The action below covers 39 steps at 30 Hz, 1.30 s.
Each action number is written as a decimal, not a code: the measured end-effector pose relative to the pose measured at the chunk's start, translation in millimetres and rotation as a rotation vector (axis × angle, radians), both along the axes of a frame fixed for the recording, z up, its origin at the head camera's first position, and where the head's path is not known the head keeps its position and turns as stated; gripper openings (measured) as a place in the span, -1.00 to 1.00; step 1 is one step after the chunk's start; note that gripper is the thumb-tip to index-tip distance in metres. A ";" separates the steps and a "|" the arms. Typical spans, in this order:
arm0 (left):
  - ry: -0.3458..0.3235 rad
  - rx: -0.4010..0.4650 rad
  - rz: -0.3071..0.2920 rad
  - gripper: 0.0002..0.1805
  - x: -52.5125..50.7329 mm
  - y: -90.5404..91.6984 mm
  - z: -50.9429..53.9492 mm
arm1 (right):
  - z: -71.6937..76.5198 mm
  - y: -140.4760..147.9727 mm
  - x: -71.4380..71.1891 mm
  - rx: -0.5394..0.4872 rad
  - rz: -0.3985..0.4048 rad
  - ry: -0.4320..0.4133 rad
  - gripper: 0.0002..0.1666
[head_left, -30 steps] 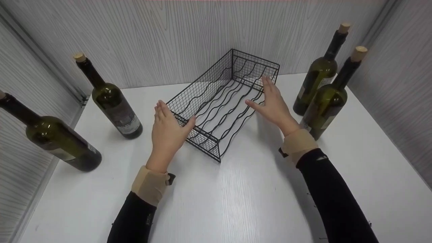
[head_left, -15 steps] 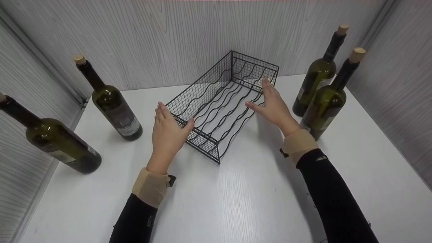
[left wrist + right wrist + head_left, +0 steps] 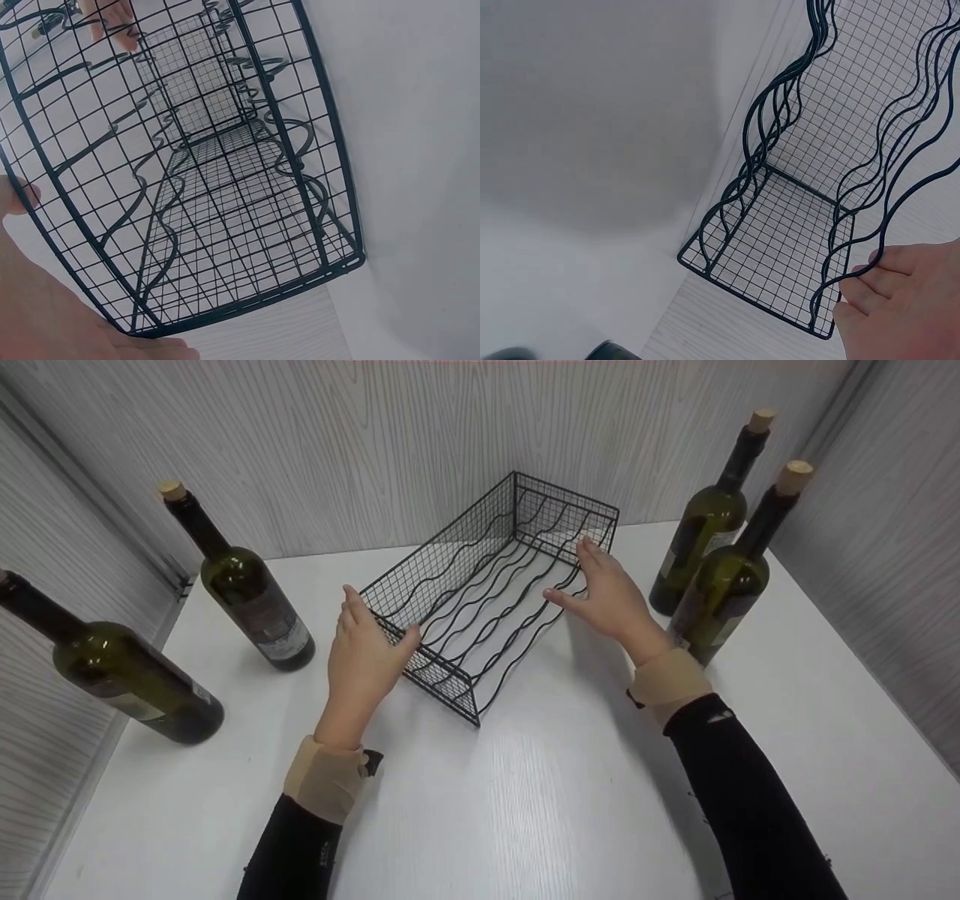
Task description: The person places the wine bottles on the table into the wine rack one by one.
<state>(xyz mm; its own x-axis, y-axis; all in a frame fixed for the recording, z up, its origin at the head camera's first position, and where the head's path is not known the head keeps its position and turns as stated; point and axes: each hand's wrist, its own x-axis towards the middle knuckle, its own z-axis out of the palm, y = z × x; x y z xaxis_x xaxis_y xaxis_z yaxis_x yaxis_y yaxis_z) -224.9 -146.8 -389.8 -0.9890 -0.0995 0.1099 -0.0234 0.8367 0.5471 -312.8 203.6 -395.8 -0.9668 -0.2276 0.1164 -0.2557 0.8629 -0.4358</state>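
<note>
A black wire wine rack (image 3: 450, 562) with mesh sides and wavy wires lies slantwise on the white table. My left hand (image 3: 360, 664) rests at its near left corner, fingers straight along the outside and thumb by the near end panel. In the left wrist view, the left thumb (image 3: 21, 196) meets the mesh panel's edge. Over the rack's right side, towards the far end, is my right hand (image 3: 611, 594), its fingers straight and thumb spread. The right wrist view has those fingers (image 3: 889, 274) against the outer wavy wires.
Two corked green wine bottles stand on the left, one nearer the rack (image 3: 255, 604) and one farther left (image 3: 135, 679). On the right are two more, the front bottle (image 3: 724, 585) close to the right forearm and the rear bottle (image 3: 701, 532) behind it. A wood-grain wall (image 3: 337, 450) backs the table.
The rack's near end has shifted slightly to the left, and the left hand has moved left with it. The far end and the right hand have hardly moved.
</note>
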 end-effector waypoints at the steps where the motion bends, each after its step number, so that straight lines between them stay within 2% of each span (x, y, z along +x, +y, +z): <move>1: -0.003 0.001 0.001 0.25 0.4 -0.7 0.3 | 0.2 -0.2 1.3 0.008 0.002 0.004 0.33; 7: -0.017 0.012 -0.013 0.24 3.5 -6.4 2.2 | 2.4 0.8 11.9 0.053 0.014 0.019 0.30; 13: -0.011 0.041 -0.034 0.23 5.9 -15.0 5.4 | 3.7 -2.3 24.3 0.054 0.004 0.049 0.28; 21: -0.001 0.054 -0.087 0.20 8.9 -25.9 4.0 | 0.8 -8.0 40.0 0.074 -0.023 0.073 0.30; 29: -0.039 0.088 -0.133 0.20 13.0 -39.9 6.7 | 0.6 -4.0 56.5 0.072 0.016 0.121 0.17; 36: -0.066 0.138 -0.167 0.19 11.6 -45.9 5.5 | -2.5 2.1 73.2 0.072 0.037 0.185 0.14; 39: -0.069 0.153 -0.164 0.18 12.5 -46.5 5.0 | -3.4 2.9 74.7 0.083 0.050 0.202 0.14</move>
<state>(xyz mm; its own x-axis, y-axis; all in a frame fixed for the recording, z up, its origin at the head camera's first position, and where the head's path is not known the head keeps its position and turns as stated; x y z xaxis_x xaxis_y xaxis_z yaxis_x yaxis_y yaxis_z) -212.4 -193.3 -384.8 -0.9979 0.0532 0.0377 0.0647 0.7396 0.6699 -238.1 206.5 -399.1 -0.9129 -0.2917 0.2854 -0.3741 0.8776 -0.2997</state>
